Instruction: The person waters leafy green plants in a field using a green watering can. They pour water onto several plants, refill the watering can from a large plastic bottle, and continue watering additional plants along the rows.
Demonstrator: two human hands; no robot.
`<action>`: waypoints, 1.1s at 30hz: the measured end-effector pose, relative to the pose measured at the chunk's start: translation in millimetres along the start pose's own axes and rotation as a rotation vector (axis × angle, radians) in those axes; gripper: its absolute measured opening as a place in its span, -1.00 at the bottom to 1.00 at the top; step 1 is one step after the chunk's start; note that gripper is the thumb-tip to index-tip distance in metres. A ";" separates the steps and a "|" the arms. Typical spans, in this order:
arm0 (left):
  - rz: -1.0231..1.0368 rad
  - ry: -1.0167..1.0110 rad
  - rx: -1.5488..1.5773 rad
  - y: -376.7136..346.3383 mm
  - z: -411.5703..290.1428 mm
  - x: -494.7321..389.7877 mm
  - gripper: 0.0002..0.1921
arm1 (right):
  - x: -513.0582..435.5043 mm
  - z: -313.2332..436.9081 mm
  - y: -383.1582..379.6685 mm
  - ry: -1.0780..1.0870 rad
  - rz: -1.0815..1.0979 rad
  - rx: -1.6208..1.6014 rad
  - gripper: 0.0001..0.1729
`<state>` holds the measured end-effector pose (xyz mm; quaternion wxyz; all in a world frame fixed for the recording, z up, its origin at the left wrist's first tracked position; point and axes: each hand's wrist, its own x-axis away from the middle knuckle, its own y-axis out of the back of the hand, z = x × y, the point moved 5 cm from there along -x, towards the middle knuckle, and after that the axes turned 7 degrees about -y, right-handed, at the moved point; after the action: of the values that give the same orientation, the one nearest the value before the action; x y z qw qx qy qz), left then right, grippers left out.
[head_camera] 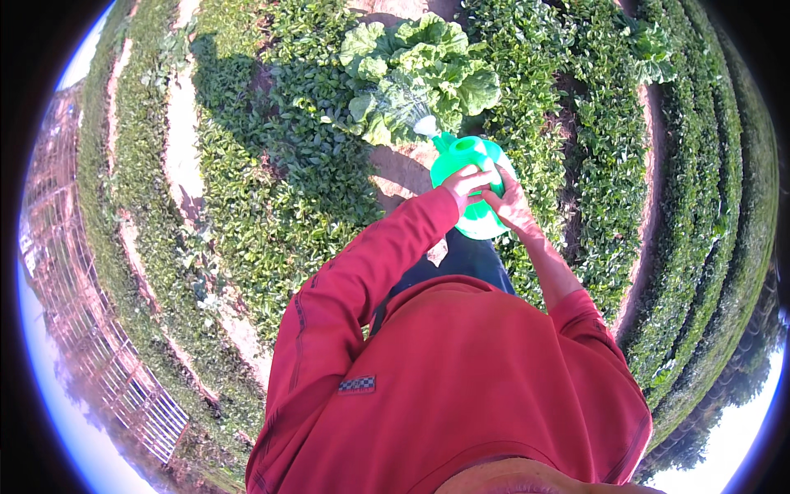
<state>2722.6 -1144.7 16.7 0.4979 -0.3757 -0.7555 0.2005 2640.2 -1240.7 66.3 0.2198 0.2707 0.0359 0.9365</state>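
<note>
Both hands are on a green plastic watering can (478, 219) in front of my body. My left hand (470, 185) lies over its handle and upper side, the fingers curled. From the right, my right hand (511, 200) grips the handle, its thumb close to the left hand's fingers. The can's white sprinkler head (426, 126) points away from me, and fine streams of water come out of it over a large leafy green vegetable plant (432, 74). The can's underside is hidden.
Dense rows of low leafy bushes (296, 167) run on both sides, with strips of bare soil (182, 136) between them. Another broad-leaved plant (653, 52) grows at the upper right. A lattice-like structure (123, 383) stands at the far left.
</note>
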 end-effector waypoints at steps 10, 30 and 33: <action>0.206 -0.416 -0.283 3.7 -73.0 4.8 -0.68 | -26.1 62.7 -20.4 0.267 0.028 -0.227 -0.18; 0.114 -0.505 0.027 -77.6 -155.5 -74.1 -0.51 | -124.8 134.4 54.7 0.286 -0.009 -0.447 -0.25; 0.123 -0.489 -0.068 -96.2 -152.1 -85.8 -0.58 | -126.5 126.8 78.0 0.267 -0.085 -0.361 -0.27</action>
<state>2843.5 -1282.7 94.7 0.2744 -0.3777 -0.8355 0.2900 2771.7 -1372.1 126.6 0.2973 0.0990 -0.0923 0.9451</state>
